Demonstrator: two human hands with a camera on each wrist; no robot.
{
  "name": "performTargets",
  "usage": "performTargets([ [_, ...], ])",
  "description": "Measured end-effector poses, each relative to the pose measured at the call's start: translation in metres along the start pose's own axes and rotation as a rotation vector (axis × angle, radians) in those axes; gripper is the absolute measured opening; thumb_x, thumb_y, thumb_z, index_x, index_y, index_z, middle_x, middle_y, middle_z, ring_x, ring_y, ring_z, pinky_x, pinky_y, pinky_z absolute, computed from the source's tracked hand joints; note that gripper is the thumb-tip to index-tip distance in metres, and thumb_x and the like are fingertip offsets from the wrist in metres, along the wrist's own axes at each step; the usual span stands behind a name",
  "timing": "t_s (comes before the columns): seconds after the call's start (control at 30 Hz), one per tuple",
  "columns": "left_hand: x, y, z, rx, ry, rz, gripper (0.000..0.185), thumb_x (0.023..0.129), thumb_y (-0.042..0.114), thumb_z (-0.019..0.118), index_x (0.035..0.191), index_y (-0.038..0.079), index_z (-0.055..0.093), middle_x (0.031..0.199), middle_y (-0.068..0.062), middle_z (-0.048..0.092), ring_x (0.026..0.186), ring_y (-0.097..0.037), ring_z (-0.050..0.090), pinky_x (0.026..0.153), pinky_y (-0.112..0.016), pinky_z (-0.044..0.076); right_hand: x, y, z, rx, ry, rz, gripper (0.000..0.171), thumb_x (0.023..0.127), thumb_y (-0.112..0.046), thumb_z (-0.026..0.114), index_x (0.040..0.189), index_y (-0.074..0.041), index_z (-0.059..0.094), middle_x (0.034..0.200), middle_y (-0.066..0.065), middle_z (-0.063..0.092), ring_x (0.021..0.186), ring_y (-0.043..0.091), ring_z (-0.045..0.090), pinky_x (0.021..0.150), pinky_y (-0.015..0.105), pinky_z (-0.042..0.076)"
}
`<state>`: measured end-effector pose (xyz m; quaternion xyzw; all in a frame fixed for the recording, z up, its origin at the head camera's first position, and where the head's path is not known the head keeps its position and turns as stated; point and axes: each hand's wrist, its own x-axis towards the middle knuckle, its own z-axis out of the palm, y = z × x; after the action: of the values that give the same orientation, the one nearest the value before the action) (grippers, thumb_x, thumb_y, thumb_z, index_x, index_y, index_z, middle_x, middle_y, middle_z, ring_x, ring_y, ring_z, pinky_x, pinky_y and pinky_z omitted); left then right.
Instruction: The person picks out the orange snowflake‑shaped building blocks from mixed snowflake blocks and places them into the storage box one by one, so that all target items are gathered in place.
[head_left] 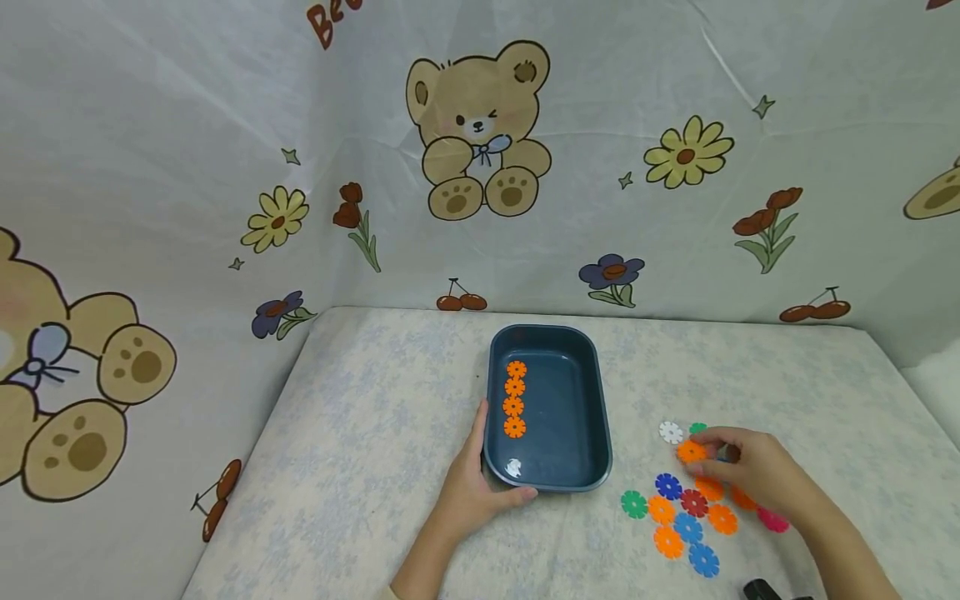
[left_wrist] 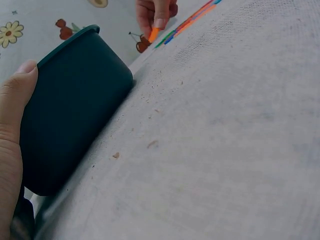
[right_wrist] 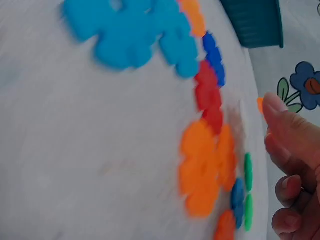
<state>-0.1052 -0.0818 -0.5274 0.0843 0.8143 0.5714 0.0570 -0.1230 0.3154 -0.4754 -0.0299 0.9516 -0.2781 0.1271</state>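
Your tray (head_left: 577, 392) sits on the table (head_left: 375, 433) with its long axis running away from you. Inside it, four orange discs (head_left: 514, 399) lie flat in a straight row along the left wall, edge to edge, the row following the tray's long axis. A white disc (head_left: 513, 467) lies alone in the near left corner of the tray.

Your left hand (head_left: 472, 487) grips the tray at that near left corner, thumb along the near wall and fingers up the left side; the left wrist view shows the palm against the dark outer wall.

Your right hand (head_left: 757, 471) is well to the right of the tray, over a loose pile (head_left: 686, 517) of flat discs on the table: orange, blue, red, green, pink, white. Its thumb and fingertips pinch one orange disc (head_left: 691, 452), held just above the far edge of the pile, tilted with its face toward the tray. That disc is apart from the tray and far from your left hand.
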Motion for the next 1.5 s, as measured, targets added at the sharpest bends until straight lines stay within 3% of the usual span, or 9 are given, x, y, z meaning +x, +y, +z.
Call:
performTargets([
  [0.17,0.000,0.000,0.000,-0.004,0.003,-0.004,0.128,0.066,0.052,0.089,0.158,0.042,0.002,0.165,0.015,0.011,0.152,-0.018,0.020,0.120,-0.057,0.026,0.011,-0.022,-0.003,0.046,0.100,-0.081,0.037,0.083,-0.032,0.080,0.113,-0.011,0.072,0.081,-0.001,0.061,0.063,0.010,0.046,0.048,0.023,0.037],
  [0.27,-0.001,0.000,0.000,-0.010,0.002,-0.004,0.127,0.066,0.052,0.089,0.157,0.046,0.001,0.165,0.016,0.011,0.152,-0.017,0.020,0.121,-0.056,0.025,0.019,-0.039,-0.004,0.100,0.112,-0.132,0.035,0.085,-0.032,0.078,0.112,-0.011,0.073,0.078,0.000,0.059,0.060,0.012,0.045,0.047,0.024,0.036],
  [0.43,-0.001,0.000,0.000,-0.008,0.003,0.000,0.127,0.066,0.052,0.089,0.157,0.046,0.001,0.165,0.016,0.011,0.152,-0.017,0.021,0.120,-0.057,0.026,0.036,-0.072,-0.001,0.210,0.060,-0.171,0.037,0.084,-0.036,0.078,0.112,-0.012,0.074,0.075,0.003,0.058,0.059,0.014,0.046,0.049,0.025,0.038],
  [0.67,-0.001,0.002,0.000,-0.012,-0.003,-0.003,0.127,0.067,0.050,0.089,0.159,0.040,0.001,0.165,0.018,0.010,0.152,-0.016,0.019,0.121,-0.056,0.025,0.056,-0.115,0.014,0.247,-0.050,-0.270,0.035,0.082,-0.033,0.080,0.111,-0.013,0.075,0.077,-0.001,0.062,0.061,0.014,0.049,0.051,0.022,0.042],
  [0.9,0.000,0.002,0.000,-0.005,-0.020,0.005,0.127,0.069,0.050,0.088,0.160,0.037,0.000,0.165,0.017,0.009,0.152,-0.017,0.020,0.120,-0.057,0.026,0.066,-0.142,0.037,0.145,-0.146,-0.392,0.029,0.081,-0.030,0.081,0.105,-0.013,0.077,0.081,-0.010,0.070,0.068,0.006,0.058,0.060,0.020,0.053],
  [1.13,0.000,0.001,-0.001,-0.009,-0.023,0.012,0.126,0.070,0.049,0.088,0.159,0.039,-0.001,0.166,0.015,0.008,0.153,-0.018,0.019,0.120,-0.056,0.026,0.069,-0.160,0.055,-0.027,-0.197,-0.499,0.026,0.081,-0.029,0.081,0.101,-0.012,0.078,0.076,-0.013,0.068,0.066,-0.001,0.056,0.062,0.017,0.051],
  [1.5,0.000,-0.002,-0.003,-0.011,-0.036,0.011,0.126,0.071,0.049,0.087,0.160,0.037,-0.001,0.166,0.016,0.008,0.153,-0.018,0.019,0.120,-0.056,0.026,0.072,-0.173,0.076,-0.135,-0.190,-0.517,0.027,0.076,-0.035,0.085,0.092,-0.015,0.079,0.068,-0.016,0.067,0.061,-0.004,0.054,0.060,0.020,0.049],
])
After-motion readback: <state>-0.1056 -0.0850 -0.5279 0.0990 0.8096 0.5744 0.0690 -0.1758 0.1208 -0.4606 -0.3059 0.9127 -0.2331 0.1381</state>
